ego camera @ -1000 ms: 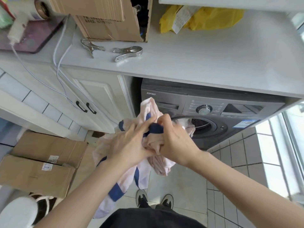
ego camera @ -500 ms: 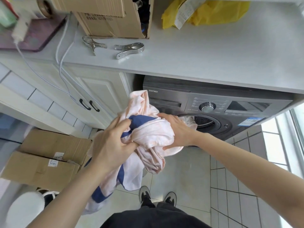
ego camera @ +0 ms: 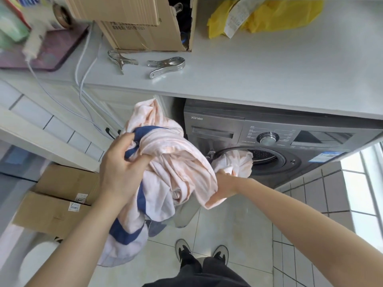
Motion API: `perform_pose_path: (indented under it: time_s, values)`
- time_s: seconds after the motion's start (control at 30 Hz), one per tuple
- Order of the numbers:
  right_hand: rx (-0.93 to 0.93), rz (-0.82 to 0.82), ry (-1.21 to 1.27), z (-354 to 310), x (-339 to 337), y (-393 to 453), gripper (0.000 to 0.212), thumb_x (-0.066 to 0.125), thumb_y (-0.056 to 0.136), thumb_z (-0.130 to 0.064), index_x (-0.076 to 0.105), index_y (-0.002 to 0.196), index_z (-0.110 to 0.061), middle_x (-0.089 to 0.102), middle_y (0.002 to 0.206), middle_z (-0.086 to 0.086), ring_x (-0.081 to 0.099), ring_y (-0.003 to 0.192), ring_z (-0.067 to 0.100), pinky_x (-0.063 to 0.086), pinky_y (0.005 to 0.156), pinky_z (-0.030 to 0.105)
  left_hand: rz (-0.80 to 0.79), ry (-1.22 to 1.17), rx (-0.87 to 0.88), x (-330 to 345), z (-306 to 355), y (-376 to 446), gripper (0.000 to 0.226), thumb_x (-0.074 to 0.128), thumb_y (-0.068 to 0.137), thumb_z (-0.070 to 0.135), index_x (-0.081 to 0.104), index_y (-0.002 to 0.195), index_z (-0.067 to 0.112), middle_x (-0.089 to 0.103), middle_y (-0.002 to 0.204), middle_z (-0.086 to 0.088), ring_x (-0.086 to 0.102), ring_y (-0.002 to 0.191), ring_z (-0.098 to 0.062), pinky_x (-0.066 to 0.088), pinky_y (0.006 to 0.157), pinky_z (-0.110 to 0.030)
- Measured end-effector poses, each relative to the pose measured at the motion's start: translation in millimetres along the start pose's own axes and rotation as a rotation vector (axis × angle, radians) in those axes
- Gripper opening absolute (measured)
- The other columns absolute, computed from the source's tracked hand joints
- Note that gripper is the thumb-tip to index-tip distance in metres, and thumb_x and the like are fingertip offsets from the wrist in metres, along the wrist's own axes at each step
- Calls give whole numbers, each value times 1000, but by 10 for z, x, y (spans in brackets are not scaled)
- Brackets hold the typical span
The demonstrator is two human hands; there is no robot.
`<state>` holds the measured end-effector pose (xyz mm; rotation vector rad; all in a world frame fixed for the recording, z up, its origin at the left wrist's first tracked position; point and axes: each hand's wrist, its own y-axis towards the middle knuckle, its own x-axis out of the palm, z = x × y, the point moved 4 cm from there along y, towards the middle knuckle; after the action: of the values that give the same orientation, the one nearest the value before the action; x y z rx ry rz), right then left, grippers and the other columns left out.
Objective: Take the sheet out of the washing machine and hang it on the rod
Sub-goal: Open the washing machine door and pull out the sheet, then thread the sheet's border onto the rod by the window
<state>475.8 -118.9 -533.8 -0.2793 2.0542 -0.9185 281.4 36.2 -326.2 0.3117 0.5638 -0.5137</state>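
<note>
Most of sheet (ego camera: 176, 162) out | tail in washing machine (ego camera: 269, 141) drum | left hand (ego camera: 120, 170) fingers clamped on it | right hand (ego camera: 224, 184) fingers hidden, cannot tell | hanging not yet begun

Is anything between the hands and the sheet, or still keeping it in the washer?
Nothing visible separates them: the left hand grips the sheet, and the right hand is partly buried in it. One fold remains in the washing machine drum opening. No rod is in view.
</note>
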Motion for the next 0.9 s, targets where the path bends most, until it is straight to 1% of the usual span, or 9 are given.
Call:
perform_pose_path:
  time_s: [0.07, 0.17, 0.27, 0.37, 0.47, 0.57, 0.67, 0.77, 0.9]
  values:
    - [16, 3, -9, 40, 59, -36, 112, 71, 33, -83, 32, 131, -46, 47, 125, -2, 36, 125, 28, 25, 105, 60, 34, 11, -16, -13, -20, 57, 30, 58, 64, 45, 55, 87, 25, 60, 84, 6, 54, 80, -16, 43, 70, -35]
    - [-52, 47, 114, -3, 39, -194, 104, 81, 50, -66, 34, 138, -35, 42, 123, -7, 38, 120, 21, 33, 106, 46, 110, -14, -84, -19, -75, 165, 34, 61, 66, 46, 58, 93, 26, 62, 86, 6, 56, 83, -18, 44, 71, -34]
    - [-35, 1, 197, 28, 98, -287, 101, 75, 46, -74, 44, 133, -32, 52, 124, -17, 48, 119, 15, 40, 103, 35, 145, -34, -117, -4, -160, 279, 35, 64, 70, 43, 61, 101, 26, 65, 96, 2, 60, 92, -21, 46, 75, -34]
    - [18, 31, 267, 176, 121, -308, 68, 79, 62, -58, 57, 118, -25, 62, 108, -12, 56, 100, 12, 45, 87, 25, 128, -8, -128, 20, -200, 352, 38, 65, 71, 44, 61, 104, 27, 66, 99, 2, 61, 94, -22, 47, 77, -36]
    - [51, 134, 251, 311, -86, -397, 52, 76, 74, -43, 60, 117, -20, 65, 110, -3, 60, 101, 16, 44, 80, 23, 109, 41, -130, 52, -199, 383, 36, 65, 69, 44, 57, 103, 33, 63, 99, 7, 58, 93, -19, 46, 77, -36]
    - [96, 263, 132, 472, -358, -509, 44, 59, 88, -35, 48, 127, -19, 62, 118, 2, 60, 102, 19, 44, 80, 27, 73, 111, -99, 110, -174, 376, 37, 66, 67, 41, 54, 102, 36, 59, 100, 11, 55, 92, -17, 45, 78, -36]
    - [216, 412, 201, 685, -542, -707, 31, 57, 83, -38, 38, 104, -26, 66, 98, 6, 63, 89, 32, 48, 73, 38, 14, 236, -78, 148, -241, 403, 42, 76, 73, 36, 59, 111, 27, 61, 112, 2, 58, 100, -25, 47, 80, -40]
    - [241, 529, 199, 722, -676, -910, 37, 61, 76, -34, 34, 101, -27, 68, 85, 8, 63, 76, 34, 52, 67, 43, -24, 327, -53, 130, -284, 456, 43, 79, 75, 33, 60, 111, 21, 61, 115, -2, 58, 101, -31, 47, 78, -41]
    - [68, 729, 355, 384, -970, -1280, 49, 68, 79, -26, 29, 104, -43, 66, 87, 4, 62, 80, 32, 51, 66, 43, -102, 411, 28, 114, -276, 557, 34, 78, 74, 36, 56, 93, 19, 59, 99, -2, 57, 86, -33, 44, 65, -38]
